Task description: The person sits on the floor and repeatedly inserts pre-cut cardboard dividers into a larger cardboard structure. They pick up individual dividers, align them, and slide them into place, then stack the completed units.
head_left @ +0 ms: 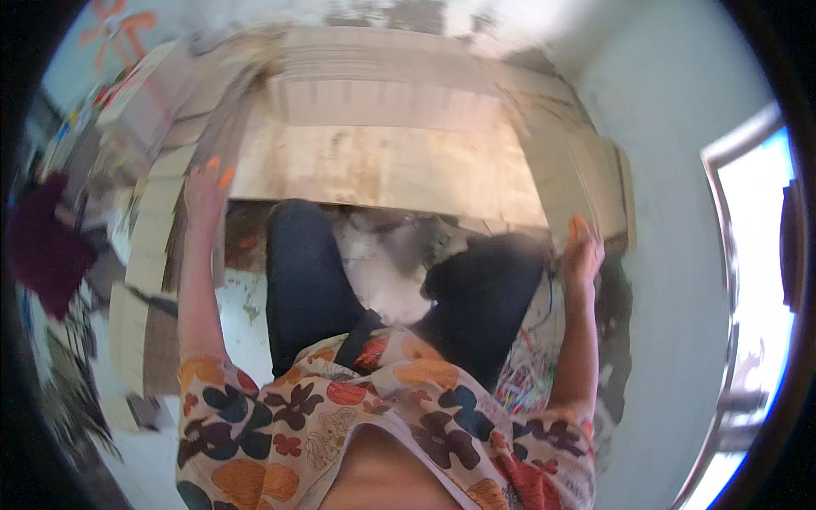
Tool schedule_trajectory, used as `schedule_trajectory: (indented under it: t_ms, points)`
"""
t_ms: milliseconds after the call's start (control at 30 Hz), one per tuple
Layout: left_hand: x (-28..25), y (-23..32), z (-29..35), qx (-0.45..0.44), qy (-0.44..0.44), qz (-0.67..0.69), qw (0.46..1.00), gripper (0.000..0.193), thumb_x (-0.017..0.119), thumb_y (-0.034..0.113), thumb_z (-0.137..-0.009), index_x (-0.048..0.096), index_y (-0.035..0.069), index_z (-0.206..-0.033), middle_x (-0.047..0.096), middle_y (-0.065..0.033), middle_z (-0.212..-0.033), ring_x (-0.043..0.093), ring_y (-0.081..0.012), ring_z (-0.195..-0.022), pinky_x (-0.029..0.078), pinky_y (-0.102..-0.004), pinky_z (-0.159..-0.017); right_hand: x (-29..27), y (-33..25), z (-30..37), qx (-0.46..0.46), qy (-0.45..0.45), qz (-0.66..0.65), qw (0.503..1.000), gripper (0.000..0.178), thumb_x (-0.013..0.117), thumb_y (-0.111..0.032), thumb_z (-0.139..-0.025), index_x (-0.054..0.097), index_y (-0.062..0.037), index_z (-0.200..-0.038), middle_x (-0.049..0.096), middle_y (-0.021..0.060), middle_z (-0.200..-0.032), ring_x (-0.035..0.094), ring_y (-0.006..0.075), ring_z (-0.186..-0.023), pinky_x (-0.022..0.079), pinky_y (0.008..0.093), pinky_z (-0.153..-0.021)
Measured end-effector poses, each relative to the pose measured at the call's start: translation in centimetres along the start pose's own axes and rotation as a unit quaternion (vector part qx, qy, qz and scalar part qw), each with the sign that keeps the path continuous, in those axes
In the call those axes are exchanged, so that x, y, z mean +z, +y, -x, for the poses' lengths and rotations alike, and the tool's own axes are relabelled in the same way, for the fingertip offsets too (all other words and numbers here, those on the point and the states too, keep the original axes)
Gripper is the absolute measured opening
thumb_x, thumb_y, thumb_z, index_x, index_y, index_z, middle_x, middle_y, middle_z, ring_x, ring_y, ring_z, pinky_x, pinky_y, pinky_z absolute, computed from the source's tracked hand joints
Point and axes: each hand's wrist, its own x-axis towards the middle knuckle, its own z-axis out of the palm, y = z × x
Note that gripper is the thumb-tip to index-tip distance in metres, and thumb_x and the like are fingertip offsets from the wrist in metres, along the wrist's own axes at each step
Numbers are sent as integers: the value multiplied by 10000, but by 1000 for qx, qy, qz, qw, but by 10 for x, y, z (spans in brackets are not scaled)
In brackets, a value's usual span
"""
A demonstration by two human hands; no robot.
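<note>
The orange-tipped fingers of our left hand (pixel 202 194) lie beside the pale left stacks (pixel 155 223); those of our right hand (pixel 583 257) are at the near end of the right stack (pixel 578 180). Blur keeps us from telling whether either grips anything. Between them spans the wooden surface (pixel 382 166), with the far stack (pixel 382 104) along its far edge. We judge the stacks already gathered on three sides; how much remains we cannot tell.

No readable text, labels or numbers. Orange flower-like figure (pixel 113 30) painted on wall, upper left: drawn strokes, letters not made out. Reddish marks along edge of pale box (pixel 153 93), left: too blurred to read. Thin scribble-like linework on floral shirt (pixel 331 438): illegible.
</note>
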Motion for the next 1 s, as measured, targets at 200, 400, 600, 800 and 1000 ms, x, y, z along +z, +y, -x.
schedule_trajectory:
  t_ms: [200, 400, 600, 800, 1000]
  points:
    - [15, 130, 10, 137, 15, 237, 962, 290, 698, 248, -778, 632, 22, -947, 582, -169, -781, 567, -332, -732, 465, -415, -632, 36, 65, 3, 134, -2, 54, 989, 148, 525, -140, -823, 591, -63, -931, 586, 134, -904, 544, 328, -940, 448, 424, -780]
    - [22, 207, 32, 145, -167, 287, 932, 267, 691, 221, -777, 645, 34, -962, 594, -158, -746, 584, -317, -721, 481, -403, -630, 71, 116, -4, 221, -26, 123, 967, 241, 633, -162, -764, 555, -66, -970, 558, 122, -1024, 511, 304, -1017, 448, 407, -787]
    - [41, 205, 31, 126, -246, 225, 934, 255, 687, 221, -779, 646, 21, -932, 622, -159, -775, 601, -319, -750, 495, -401, -656, 101, 127, -39, 251, -87, 158, 951, 480, 745, -229, -699, 521, -80, -1096, 539, 129, -1072, 482, 312, -1077, 410, 478, -826]
    - [55, 218, 27, 139, -256, 226, 930, 224, 686, 213, -779, 651, 27, -900, 631, -161, -777, 606, -315, -754, 497, -404, -658, 125, 141, -57, 268, -151, 151, 940, 538, 766, -282, -688, 518, -90, -1126, 528, 133, -1131, 471, 306, -1103, 390, 501, -852]
    - [56, 224, 25, 142, -264, 215, 930, 201, 692, 205, -769, 653, 27, -854, 642, -142, -781, 611, -305, -722, 500, -403, -636, 127, 147, -57, 280, -161, 154, 934, 551, 755, -321, -685, 521, -112, -1137, 531, 114, -1123, 454, 293, -1120, 377, 480, -861]
